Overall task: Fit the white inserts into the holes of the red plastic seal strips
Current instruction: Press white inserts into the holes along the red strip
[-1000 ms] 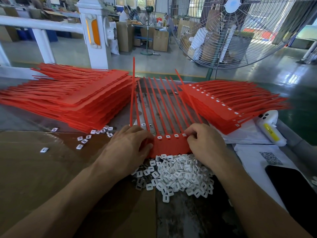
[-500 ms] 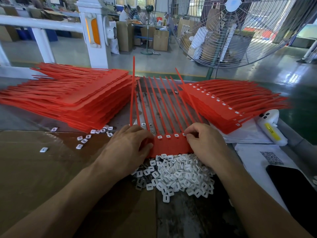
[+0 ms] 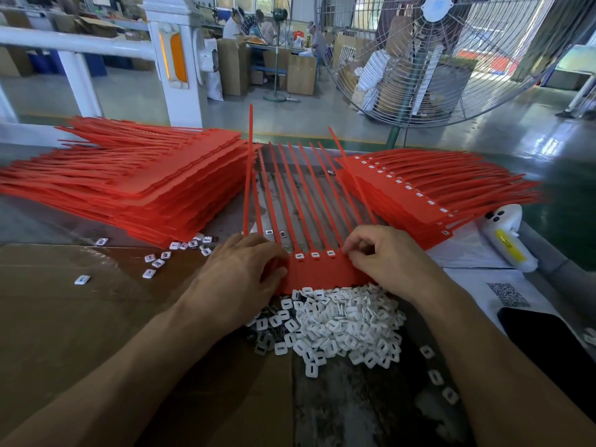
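At nine o'clock on the surface (image 3: 80, 333) a tall stack of red seal strips (image 3: 135, 185) lies with its tails pointing away to the left, and a few loose white inserts (image 3: 154, 262) are scattered just beside its near edge. The left hand (image 3: 240, 275) rests knuckles-up on the left end of the red strip sheet (image 3: 322, 272) at the centre, fingers curled down onto it; whether they pinch anything cannot be told. Three fitted inserts (image 3: 315, 254) show in the sheet's row of holes between the two hands, and its thin tails run away toward twelve o'clock. At six o'clock from the sheet, touching its near edge, lies the heap of white inserts (image 3: 338, 324). The right hand (image 3: 390, 259) sits on the sheet's right end, fingers bent, thumb and forefinger tips pressed down at the hole row. At two o'clock lies a second stack of strips with inserts fitted (image 3: 419, 195); beyond it a white handheld device (image 3: 506, 237).
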A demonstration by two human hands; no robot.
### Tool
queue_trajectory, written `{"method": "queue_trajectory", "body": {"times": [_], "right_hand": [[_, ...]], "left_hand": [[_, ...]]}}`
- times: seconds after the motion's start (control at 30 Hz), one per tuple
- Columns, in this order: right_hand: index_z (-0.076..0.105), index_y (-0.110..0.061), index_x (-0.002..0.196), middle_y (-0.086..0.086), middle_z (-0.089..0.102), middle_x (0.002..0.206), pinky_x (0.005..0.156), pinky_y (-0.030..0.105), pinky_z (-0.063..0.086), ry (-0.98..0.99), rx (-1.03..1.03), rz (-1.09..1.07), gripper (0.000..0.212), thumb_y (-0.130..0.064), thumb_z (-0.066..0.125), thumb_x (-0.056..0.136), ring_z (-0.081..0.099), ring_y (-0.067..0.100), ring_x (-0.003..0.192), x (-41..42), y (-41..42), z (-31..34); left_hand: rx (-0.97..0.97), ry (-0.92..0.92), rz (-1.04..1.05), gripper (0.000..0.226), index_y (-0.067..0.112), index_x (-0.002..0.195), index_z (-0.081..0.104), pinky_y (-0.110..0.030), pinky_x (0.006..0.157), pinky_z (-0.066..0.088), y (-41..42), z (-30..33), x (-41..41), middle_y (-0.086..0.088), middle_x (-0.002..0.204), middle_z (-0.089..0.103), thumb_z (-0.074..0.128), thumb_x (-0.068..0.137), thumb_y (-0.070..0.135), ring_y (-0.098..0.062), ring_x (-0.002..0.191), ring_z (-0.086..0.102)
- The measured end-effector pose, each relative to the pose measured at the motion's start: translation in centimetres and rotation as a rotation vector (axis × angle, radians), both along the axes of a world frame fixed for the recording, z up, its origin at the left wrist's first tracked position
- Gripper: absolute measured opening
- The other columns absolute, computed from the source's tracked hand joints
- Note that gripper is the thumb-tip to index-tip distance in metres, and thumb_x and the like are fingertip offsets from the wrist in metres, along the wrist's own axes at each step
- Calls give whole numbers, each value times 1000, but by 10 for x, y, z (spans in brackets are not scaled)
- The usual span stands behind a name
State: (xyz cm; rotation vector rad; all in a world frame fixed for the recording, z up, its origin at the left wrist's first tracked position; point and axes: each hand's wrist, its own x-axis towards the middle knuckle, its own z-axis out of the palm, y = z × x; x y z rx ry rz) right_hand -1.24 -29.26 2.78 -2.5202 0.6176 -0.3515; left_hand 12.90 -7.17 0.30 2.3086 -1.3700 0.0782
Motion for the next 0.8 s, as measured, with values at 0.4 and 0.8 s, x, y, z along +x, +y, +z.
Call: {"method": "queue_trajectory", "body": {"times": [0.4, 0.8], "right_hand": [[70, -32, 85, -12, 66, 83, 62, 23, 41, -2, 36, -79, 12, -25, 74, 93, 61, 3, 76, 8, 3, -7], [75, -31, 88, -16, 71, 97, 69, 14, 40, -173, 279, -175, 14, -20, 72, 95, 63, -3, 91, 0, -6, -16]], "left_hand": [[-36, -11, -3, 31, 41, 129, 59, -28, 99, 36, 1, 0, -2, 20, 126, 55, 53, 98, 44, -5, 119, 42], [-29, -4, -2, 33, 42, 130, 58, -26, 96, 35, 0, -2, 0, 22, 126, 53, 52, 97, 47, -3, 116, 41]]}}
